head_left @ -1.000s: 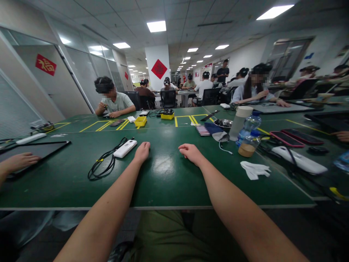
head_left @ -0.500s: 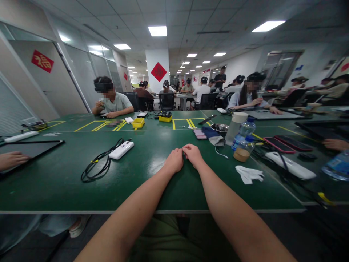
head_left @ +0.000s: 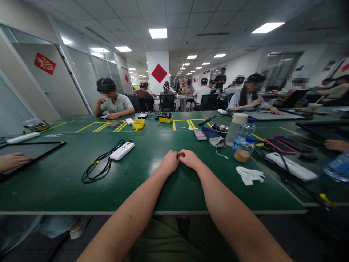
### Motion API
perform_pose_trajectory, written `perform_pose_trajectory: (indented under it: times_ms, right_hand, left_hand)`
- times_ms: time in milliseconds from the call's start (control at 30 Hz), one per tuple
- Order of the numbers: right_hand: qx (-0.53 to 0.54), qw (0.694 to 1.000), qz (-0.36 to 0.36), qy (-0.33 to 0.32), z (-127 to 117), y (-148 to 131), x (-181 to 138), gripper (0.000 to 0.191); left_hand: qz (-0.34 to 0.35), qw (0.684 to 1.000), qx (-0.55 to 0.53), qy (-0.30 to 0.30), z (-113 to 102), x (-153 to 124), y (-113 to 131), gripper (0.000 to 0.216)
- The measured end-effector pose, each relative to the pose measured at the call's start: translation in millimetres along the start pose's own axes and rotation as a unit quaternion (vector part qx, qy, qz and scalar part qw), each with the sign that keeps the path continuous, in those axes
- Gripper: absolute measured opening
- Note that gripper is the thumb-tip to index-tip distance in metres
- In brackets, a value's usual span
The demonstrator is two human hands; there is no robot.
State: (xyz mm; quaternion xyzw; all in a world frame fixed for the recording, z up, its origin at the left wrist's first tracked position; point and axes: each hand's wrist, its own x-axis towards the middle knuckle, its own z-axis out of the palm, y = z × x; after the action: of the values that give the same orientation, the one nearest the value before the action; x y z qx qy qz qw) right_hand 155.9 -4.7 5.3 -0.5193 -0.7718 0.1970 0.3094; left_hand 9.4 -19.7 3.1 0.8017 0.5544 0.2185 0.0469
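Standing on table [head_left: 178,194]: brown-filled bottle [head_left: 242,155]

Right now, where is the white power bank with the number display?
In the head view, the power bank lies on the green table, left of the left hand, beside the looped black cable.

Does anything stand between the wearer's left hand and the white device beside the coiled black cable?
Nothing visible does. Only green tabletop shows between the left hand and the white device; the black cable lies mostly on the device's far side from that hand.
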Motion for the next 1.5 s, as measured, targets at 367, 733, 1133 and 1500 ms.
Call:
perform_pose_trajectory:
  times_ms: [367, 733, 1133, 1500]
  right_hand:
    - [0.205, 0.978, -0.005, 0.031, 3.4, -16.9, -2.2, 0.046]
    - [0.191, 0.979, 0.037, 0.066, 6.0, -1.7, 3.7, 0.022]
    - [0.057, 0.998, -0.008, 0.039, 11.2, -13.5, 1.0, 0.009]
    - [0.261, 0.962, 0.073, 0.041, 3.5, -8.5, 0.1, 0.01]
  left_hand:
    - [-0.147, 0.869, -0.471, 0.042, -1.9, 9.8, -9.5, 0.009]
    - [-0.189, 0.751, -0.631, 0.046, 2.2, 11.2, -7.3, 0.013]
    - [-0.284, 0.672, -0.681, 0.068, 7.0, 11.0, 11.4, 0.009]
    - [-0.194, 0.776, -0.595, 0.084, 3.5, 14.8, -3.4, 0.015]
